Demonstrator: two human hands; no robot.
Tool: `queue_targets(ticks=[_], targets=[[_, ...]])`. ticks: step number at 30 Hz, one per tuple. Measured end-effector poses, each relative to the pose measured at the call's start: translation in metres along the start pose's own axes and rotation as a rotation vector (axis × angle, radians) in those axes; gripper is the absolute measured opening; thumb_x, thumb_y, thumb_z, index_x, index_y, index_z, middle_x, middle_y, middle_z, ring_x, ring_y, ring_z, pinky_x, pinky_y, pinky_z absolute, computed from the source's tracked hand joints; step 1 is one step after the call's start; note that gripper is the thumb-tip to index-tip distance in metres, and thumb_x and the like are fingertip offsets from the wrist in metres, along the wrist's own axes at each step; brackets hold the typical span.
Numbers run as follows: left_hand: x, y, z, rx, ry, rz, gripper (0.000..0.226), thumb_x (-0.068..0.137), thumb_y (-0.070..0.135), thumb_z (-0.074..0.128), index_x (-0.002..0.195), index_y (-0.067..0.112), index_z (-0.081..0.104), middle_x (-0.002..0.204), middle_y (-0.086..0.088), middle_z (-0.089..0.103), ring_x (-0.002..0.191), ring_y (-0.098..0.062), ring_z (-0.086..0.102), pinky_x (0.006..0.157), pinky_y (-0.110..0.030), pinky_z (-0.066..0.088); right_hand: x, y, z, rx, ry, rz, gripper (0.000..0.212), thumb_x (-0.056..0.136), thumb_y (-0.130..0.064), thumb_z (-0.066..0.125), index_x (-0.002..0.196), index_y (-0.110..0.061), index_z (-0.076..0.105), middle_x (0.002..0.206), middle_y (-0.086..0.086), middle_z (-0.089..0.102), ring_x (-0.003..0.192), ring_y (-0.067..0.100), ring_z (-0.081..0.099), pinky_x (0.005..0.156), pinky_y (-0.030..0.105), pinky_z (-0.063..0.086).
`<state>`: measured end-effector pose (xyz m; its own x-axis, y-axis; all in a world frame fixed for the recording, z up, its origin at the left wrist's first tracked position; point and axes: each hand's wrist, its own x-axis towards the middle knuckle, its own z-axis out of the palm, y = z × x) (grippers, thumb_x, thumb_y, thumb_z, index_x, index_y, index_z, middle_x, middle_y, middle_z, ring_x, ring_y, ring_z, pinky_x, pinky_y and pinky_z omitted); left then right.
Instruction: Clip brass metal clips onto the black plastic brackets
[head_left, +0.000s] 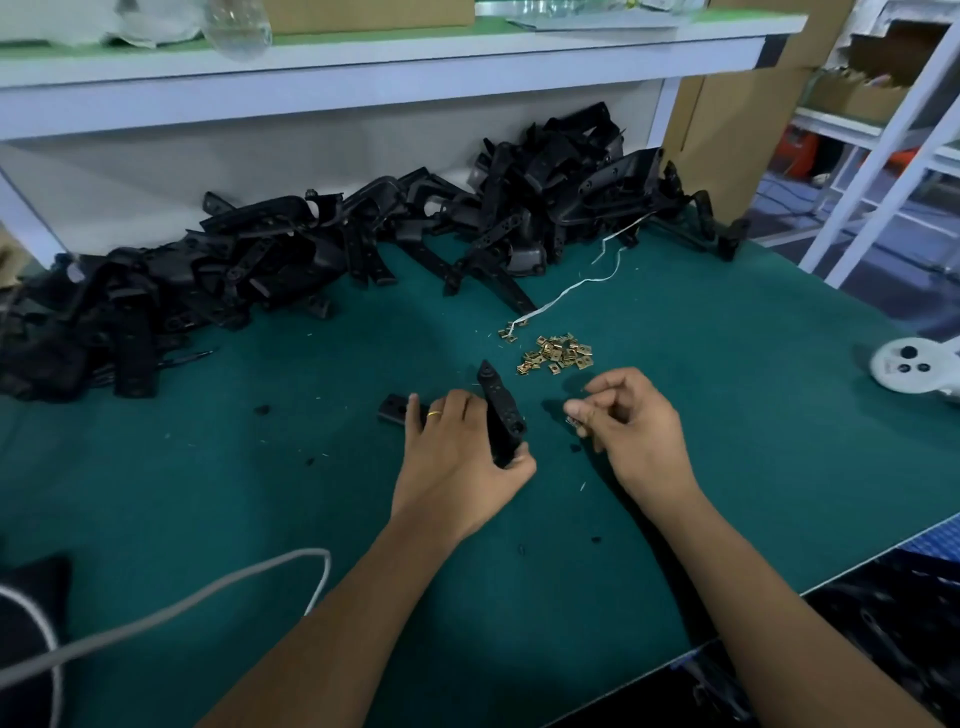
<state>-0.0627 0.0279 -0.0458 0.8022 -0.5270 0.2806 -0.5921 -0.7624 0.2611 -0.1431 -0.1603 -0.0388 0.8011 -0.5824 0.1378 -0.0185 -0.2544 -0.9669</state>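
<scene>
My left hand (457, 457) grips a black plastic bracket (500, 410) that points away from me over the green table. Part of the bracket sticks out to the left of my fingers. My right hand (628, 431) is just right of it, fingers curled, pinching a small metal clip (573, 420) at the fingertips. The clip is a short way from the bracket's near end and not touching it. A small heap of brass clips (558, 353) lies beyond both hands.
A long pile of black brackets (322, 249) runs along the back of the green table (260, 493) under a white shelf. A white string (582, 283) lies by the clips, a white device (911, 366) at the right edge, a grey cable (208, 597) near left.
</scene>
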Motion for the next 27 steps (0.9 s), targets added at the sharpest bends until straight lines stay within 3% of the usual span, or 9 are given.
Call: queue_targets(ticks=[3, 8, 14, 21, 27], targets=[[-0.002, -0.001, 0.000, -0.041, -0.018, 0.080, 0.056, 0.080, 0.064, 0.043, 0.114, 0.021, 0.056, 0.111, 0.007, 0.054, 0.115, -0.018, 0.053, 0.126, -0.050, 0.017, -0.002, -0.001, 0.001, 0.109, -0.009, 0.001, 0.020, 0.092, -0.011, 0.078, 0.103, -0.013, 0.062, 0.085, 0.009, 0.070, 0.067, 0.027, 0.073, 0.059, 0.032, 0.059], [-0.015, -0.006, -0.002, -0.078, -0.070, 0.271, 0.070, 0.089, 0.074, 0.046, 0.134, 0.020, 0.053, 0.130, 0.009, 0.054, 0.129, -0.011, 0.046, 0.128, -0.040, 0.012, -0.006, -0.002, -0.004, 0.236, 0.007, -0.003, 0.007, 0.091, -0.017, 0.079, 0.092, -0.011, 0.076, 0.075, 0.015, 0.073, 0.064, 0.033, 0.074, 0.057, 0.032, 0.061], [-0.018, -0.001, -0.002, -0.025, -0.052, 0.327, 0.067, 0.091, 0.073, 0.045, 0.131, 0.020, 0.050, 0.127, 0.006, 0.054, 0.126, -0.014, 0.047, 0.127, -0.043, 0.014, -0.037, 0.004, 0.008, 0.369, -0.044, -0.023, 0.007, 0.101, -0.006, 0.064, 0.102, -0.005, 0.071, 0.086, 0.016, 0.075, 0.076, 0.034, 0.077, 0.069, 0.035, 0.064], [-0.041, 0.012, -0.002, -0.043, -0.027, 0.356, 0.063, 0.092, 0.067, 0.047, 0.135, 0.021, 0.043, 0.134, 0.005, 0.051, 0.132, -0.014, 0.042, 0.128, -0.043, 0.013, -0.055, -0.004, 0.003, 0.566, -0.060, -0.011, 0.015, 0.100, 0.006, 0.061, 0.113, 0.003, 0.068, 0.099, 0.027, 0.074, 0.090, 0.035, 0.077, 0.080, 0.034, 0.063], [-0.051, 0.017, -0.007, -0.018, -0.027, 0.349, 0.062, 0.093, 0.062, 0.049, 0.139, 0.019, 0.044, 0.137, 0.005, 0.049, 0.139, -0.014, 0.039, 0.129, -0.043, 0.007, -0.056, -0.006, 0.003, 0.513, -0.071, 0.025, 0.012, 0.100, 0.003, 0.063, 0.101, -0.003, 0.073, 0.089, 0.016, 0.078, 0.081, 0.027, 0.078, 0.072, 0.029, 0.063]])
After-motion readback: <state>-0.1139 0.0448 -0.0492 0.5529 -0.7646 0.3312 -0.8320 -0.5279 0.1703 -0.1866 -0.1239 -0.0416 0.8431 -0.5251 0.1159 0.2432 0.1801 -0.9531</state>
